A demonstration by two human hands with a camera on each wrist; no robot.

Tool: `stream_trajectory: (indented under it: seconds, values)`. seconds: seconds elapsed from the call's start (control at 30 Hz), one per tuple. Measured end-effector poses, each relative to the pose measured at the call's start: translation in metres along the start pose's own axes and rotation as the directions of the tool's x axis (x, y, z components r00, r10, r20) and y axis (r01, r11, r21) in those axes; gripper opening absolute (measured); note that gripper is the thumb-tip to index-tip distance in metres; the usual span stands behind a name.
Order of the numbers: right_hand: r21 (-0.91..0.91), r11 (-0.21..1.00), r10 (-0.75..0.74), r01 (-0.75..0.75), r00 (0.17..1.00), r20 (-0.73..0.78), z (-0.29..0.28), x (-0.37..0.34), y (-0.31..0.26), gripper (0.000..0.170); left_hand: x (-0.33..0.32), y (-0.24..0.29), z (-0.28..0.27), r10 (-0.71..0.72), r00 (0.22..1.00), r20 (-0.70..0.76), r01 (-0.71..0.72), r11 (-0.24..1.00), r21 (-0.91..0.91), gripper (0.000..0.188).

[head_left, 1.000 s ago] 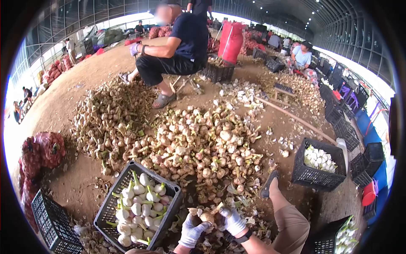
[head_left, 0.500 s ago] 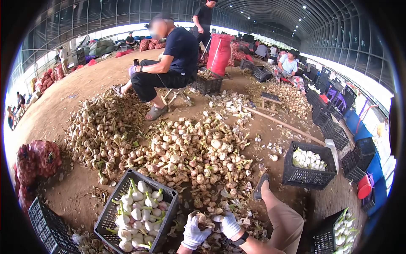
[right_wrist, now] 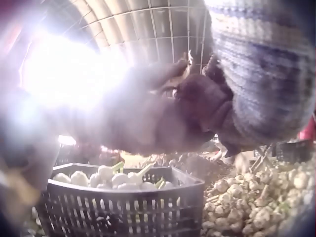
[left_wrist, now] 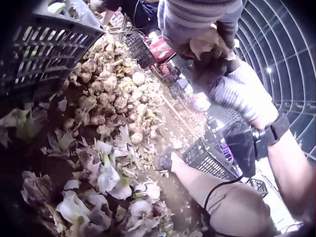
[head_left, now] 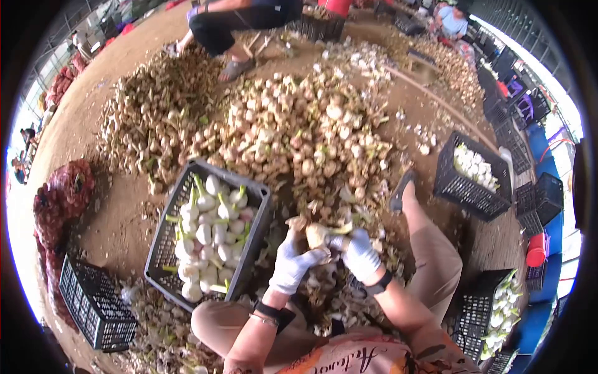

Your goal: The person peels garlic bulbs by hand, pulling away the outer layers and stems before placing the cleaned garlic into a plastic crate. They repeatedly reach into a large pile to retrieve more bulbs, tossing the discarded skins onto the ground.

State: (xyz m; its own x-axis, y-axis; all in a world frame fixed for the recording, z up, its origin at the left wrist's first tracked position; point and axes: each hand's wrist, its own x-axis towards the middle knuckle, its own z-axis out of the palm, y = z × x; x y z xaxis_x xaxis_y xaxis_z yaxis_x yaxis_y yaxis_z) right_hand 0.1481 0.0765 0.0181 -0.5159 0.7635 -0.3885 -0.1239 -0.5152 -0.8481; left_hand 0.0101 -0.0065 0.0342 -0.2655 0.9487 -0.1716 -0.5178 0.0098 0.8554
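Both hands wear white knit gloves with dark, soiled fingers. Between them in the head view is a garlic bulb point(head_left: 317, 235) with a green stem pointing right. The left hand point(head_left: 294, 263) grips the bulb from its left side, and the right hand point(head_left: 360, 254) pinches it near the stem. In the left wrist view, papery skin point(left_wrist: 205, 42) shows between the fingers, with the right hand point(left_wrist: 242, 94) beside it. The right wrist view is hazy, with a gloved hand point(right_wrist: 266, 69) close to the lens. A crate point(head_left: 263, 206) of white, peeled-looking bulbs stands left of the hands.
A large heap of unpeeled garlic point(head_left: 280, 124) lies ahead. Loose skins point(left_wrist: 108, 177) litter the ground below. More crates stand at right point(head_left: 473, 202), lower right and lower left point(head_left: 93, 311). Red net sacks point(head_left: 62, 193) lie left. A long-handled tool point(head_left: 442, 103) and a seated person point(head_left: 249, 22) are beyond.
The head view has tipped downward, showing more of the lap and forearms. The hands still hold a bulb together, which now shows its pale side and green stem more plainly.
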Motion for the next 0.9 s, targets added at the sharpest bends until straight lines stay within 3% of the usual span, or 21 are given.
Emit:
stream_trajectory:
  seconds: [0.07, 0.1, 0.13, 0.17, 0.23, 0.27, 0.3, 0.37, 0.4, 0.47, 0.53, 0.6, 0.63, 0.67, 0.7, 0.73, 0.77, 0.8, 0.83, 0.87, 0.9]
  values:
    - [0.083, 0.995, -0.056, 0.052, 0.997, 0.046, 0.013, -0.004, -0.017, 0.029, 0.005, -0.013, -0.007, 0.244, 0.97, 0.002, -0.227, 0.9, 0.372, 0.063]
    - [0.015, 1.0, -0.012, 0.011, 0.998, 0.059, 0.009, -0.006, -0.02, 0.028, 0.001, 0.004, 0.004, 0.031, 0.997, -0.075, -0.032, 0.999, -0.018, 0.063]
    - [-0.053, 0.998, 0.032, -0.029, 0.997, 0.07, 0.004, -0.008, -0.019, 0.027, 0.004, -0.007, -0.008, -0.03, 0.995, -0.093, 0.031, 0.999, 0.015, 0.054]
    - [-0.037, 0.999, -0.011, 0.012, 1.0, 0.004, 0.001, -0.005, -0.005, 0.027, 0.002, -0.002, -0.01, -0.084, 0.99, -0.116, 0.076, 0.995, -0.07, 0.046]
    - [-0.16, 0.984, -0.077, 0.084, 0.996, 0.046, 0.014, -0.006, -0.017, 0.022, 0.002, -0.003, -0.015, -0.209, 0.961, -0.18, 0.183, 0.971, -0.154, 0.031]
    - [-0.227, 0.967, -0.106, 0.118, 0.992, 0.063, 0.014, -0.005, -0.015, 0.02, 0.001, -0.002, -0.016, -0.259, 0.951, -0.167, 0.243, 0.964, -0.11, 0.034]
    - [-0.226, 0.968, -0.1, 0.112, 0.993, 0.063, 0.009, 0.0, -0.008, 0.02, 0.003, -0.011, -0.02, -0.286, 0.945, -0.157, 0.255, 0.948, -0.191, 0.037]
    - [-0.497, 0.788, -0.356, 0.364, 0.927, 0.115, -0.006, 0.014, 0.009, 0.017, 0.005, -0.016, -0.02, -0.312, 0.939, -0.145, 0.265, 0.925, -0.271, 0.041]
    - [-0.496, 0.789, -0.355, 0.362, 0.928, 0.113, -0.002, 0.013, 0.007, 0.017, 0.006, -0.009, -0.014, -0.37, 0.914, -0.166, 0.295, 0.887, -0.354, 0.043]
    - [-0.22, 0.975, -0.049, 0.038, 0.998, -0.045, 0.009, 0.011, -0.002, 0.014, 0.009, -0.009, -0.015, -0.427, 0.886, -0.178, 0.32, 0.844, -0.431, 0.045]
    - [-0.325, 0.941, -0.098, 0.097, 0.995, 0.011, 0.003, 0.018, 0.006, 0.014, 0.009, -0.021, -0.028, -0.417, 0.909, -0.002, 0.361, 0.789, -0.497, 0.046]
    - [-0.625, 0.695, -0.356, 0.356, 0.925, 0.131, -0.002, 0.023, 0.012, 0.028, 0.01, -0.033, -0.025, -0.407, 0.889, -0.209, 0.26, 0.825, -0.503, 0.047]
    - [-0.646, 0.679, -0.337, 0.348, 0.93, 0.147, -0.013, 0.03, 0.028, 0.034, 0.008, -0.029, -0.024, -0.346, 0.923, -0.171, 0.242, 0.864, -0.442, 0.048]
    - [-0.669, 0.661, -0.32, 0.34, 0.934, 0.158, -0.023, 0.037, 0.037, 0.039, 0.015, -0.039, -0.026, -0.379, 0.892, -0.247, 0.217, 0.837, -0.502, 0.05]
    - [-0.577, 0.754, -0.277, 0.313, 0.949, 0.152, -0.022, 0.034, 0.021, 0.046, 0.015, -0.039, -0.03, -0.364, 0.928, -0.079, 0.247, 0.76, -0.601, 0.048]
    - [-0.468, 0.84, -0.229, 0.275, 0.961, 0.155, -0.02, 0.026, 0.006, 0.053, 0.013, -0.016, -0.012, -0.328, 0.94, -0.093, 0.213, 0.777, -0.592, 0.049]
    - [-0.498, 0.794, -0.324, 0.347, 0.936, 0.135, -0.022, 0.022, -0.002, 0.06, 0.017, -0.023, -0.019, -0.288, 0.956, -0.058, 0.207, 0.8, -0.563, 0.047]
    - [-0.068, 0.997, -0.02, 0.021, 1.0, 0.016, -0.016, 0.007, -0.021, 0.046, 0.017, -0.034, -0.032, -0.249, 0.968, -0.032, 0.194, 0.821, -0.537, 0.045]
    - [-0.081, 0.996, 0.037, -0.035, 0.999, 0.031, -0.014, 0.002, -0.029, 0.041, 0.016, -0.042, -0.037, -0.19, 0.979, -0.077, 0.162, 0.946, -0.282, 0.041]
    - [-0.091, 0.991, 0.099, -0.095, 0.994, 0.045, -0.013, -0.001, -0.031, 0.037, 0.016, -0.049, -0.041, -0.119, 0.987, -0.108, 0.12, 0.993, -0.003, 0.037]
    - [-0.174, 0.985, 0.014, 0.005, 0.994, 0.11, -0.01, 0.0, -0.023, 0.027, 0.012, -0.035, -0.023, -0.057, 0.992, -0.114, 0.058, 0.998, 0.006, 0.031]
